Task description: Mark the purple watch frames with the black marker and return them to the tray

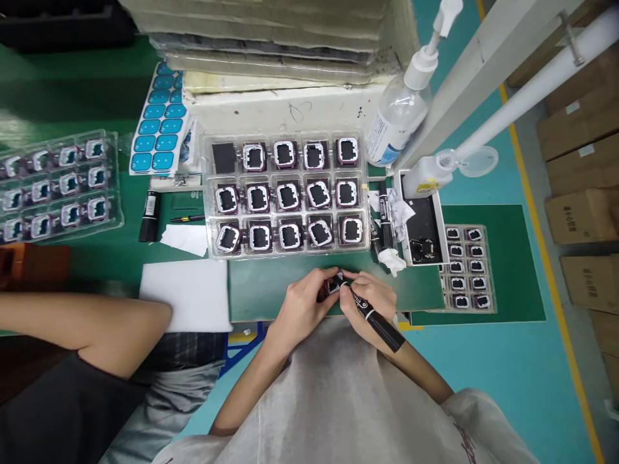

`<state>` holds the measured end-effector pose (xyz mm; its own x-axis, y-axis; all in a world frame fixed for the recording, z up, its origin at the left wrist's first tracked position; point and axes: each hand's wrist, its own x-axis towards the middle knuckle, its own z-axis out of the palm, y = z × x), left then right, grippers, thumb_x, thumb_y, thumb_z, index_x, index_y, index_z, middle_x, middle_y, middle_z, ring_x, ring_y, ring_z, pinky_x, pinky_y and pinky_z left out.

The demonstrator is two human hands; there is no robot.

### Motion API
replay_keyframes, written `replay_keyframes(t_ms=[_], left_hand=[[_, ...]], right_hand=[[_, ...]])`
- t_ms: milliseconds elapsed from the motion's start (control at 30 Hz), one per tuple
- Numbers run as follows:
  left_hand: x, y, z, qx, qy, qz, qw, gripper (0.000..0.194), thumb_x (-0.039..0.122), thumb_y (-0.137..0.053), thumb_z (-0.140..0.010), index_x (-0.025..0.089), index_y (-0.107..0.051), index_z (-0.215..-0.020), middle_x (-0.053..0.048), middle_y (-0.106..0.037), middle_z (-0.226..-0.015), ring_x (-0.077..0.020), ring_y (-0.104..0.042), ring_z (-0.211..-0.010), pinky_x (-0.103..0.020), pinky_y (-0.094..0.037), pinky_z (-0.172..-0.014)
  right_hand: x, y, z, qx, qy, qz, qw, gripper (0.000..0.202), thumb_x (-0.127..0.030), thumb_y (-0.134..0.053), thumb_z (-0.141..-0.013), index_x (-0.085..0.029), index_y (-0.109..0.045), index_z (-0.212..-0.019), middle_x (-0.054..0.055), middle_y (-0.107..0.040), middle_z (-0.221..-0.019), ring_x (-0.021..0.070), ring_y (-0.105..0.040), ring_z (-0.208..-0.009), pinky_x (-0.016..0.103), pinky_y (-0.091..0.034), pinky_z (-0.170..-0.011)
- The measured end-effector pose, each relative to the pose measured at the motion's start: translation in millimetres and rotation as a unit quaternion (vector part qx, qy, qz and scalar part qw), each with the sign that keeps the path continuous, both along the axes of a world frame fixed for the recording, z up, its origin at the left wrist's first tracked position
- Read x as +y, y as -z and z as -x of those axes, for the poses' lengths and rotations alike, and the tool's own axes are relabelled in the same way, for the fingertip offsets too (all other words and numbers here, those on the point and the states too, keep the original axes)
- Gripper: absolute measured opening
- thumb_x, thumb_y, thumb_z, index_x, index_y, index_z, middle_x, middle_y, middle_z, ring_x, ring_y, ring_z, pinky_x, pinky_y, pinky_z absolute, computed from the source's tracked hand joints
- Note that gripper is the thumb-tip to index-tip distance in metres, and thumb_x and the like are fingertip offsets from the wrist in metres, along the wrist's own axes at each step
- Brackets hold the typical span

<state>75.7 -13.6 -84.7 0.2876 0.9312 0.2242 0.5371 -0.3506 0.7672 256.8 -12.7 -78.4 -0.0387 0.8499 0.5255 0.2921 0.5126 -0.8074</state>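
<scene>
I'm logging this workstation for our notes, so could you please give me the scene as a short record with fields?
Left hand: holds a small dark part
Right hand: holds a black marker, its near end at the part
Center tray: fourteen framed pieces; far-left pocket shows only a dark square
Right of tray: pump bottle, open white box
Left side: white pad, another person's arm

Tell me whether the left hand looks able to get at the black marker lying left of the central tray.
Probably yes, if it frees itself first: the left hand holds a small casing. The black marker lies uncovered beyond the white pad, though a co-worker's arm reaches the pad's edge.
</scene>
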Motion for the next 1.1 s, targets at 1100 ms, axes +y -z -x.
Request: replay_keyframes(t_ms=[1100], left_hand=[[0.4,-0.8,-0.8,-0.023,-0.043,0.047,0.998,0.030,0.033,-0.080,-0.105,0.025,-0.074,-0.133,-0.005,-0.086,-0.111,-0.0179,-0.080,-0.083,-0.029,-0.067,-0.080]], right_hand=[[0.3,-3.6,0.2,0.084,0.006,0.034,0.996,0.020,-0.013,-0.070,-0.103,-0.028,-0.061,-0.093,-0.006,-0.062,-0.069,0.0163,-0.064,-0.060,0.049,-0.078,-0.090]])
